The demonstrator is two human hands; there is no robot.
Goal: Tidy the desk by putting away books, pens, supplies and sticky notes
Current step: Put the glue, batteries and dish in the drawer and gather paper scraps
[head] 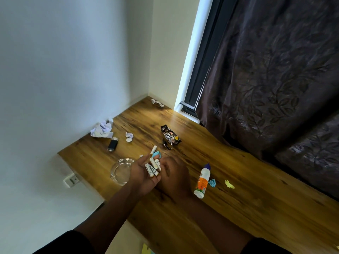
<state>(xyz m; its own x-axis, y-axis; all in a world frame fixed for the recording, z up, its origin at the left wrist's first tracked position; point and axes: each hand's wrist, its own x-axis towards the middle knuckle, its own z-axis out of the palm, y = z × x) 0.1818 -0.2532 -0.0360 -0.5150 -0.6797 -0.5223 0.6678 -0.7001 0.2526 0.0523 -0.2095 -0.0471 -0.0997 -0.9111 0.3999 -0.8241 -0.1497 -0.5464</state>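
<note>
Nearest the camera, at the bottom edge of the frame, a corner of yellow and pale blue sticky notes point(145, 249) peeks out between two dark-sleeved forearms. The left hand point(145, 173) lies palm up in the middle of the frame, cupping a small cluster of white batteries point(153, 166); four seem to rest on the palm, though motion blur makes the count uncertain. One more battery point(153, 150) lies on the wooden desk point(247, 208) just above the fingertips, beside a crumpled blue scrap point(157, 154). The right hand point(175, 172) sits just right of the left, knuckles up and fingers curled; it is too blurred to tell whether it grips anything.

A clear glass bowl point(121, 171) stands to the left of the hands, partly hidden behind the left wrist. Right of the hands a white glue bottle point(202, 181) with a purple cap lies tilted, and next to it are one blue paper ball point(213, 182) and one yellow paper scrap point(229, 184).

Toward the upper left of the desk lie a large wad of white paper point(102, 129), a smaller white wad point(129, 136) and a black lighter point(112, 144). A dark snack wrapper point(169, 136) rests above the hands, and one more crumpled wrapper point(157, 103) sits in the far corner. A dark patterned curtain point(275, 79) fills the upper right, and a wall socket point(72, 179) shows below the desk's left edge.
</note>
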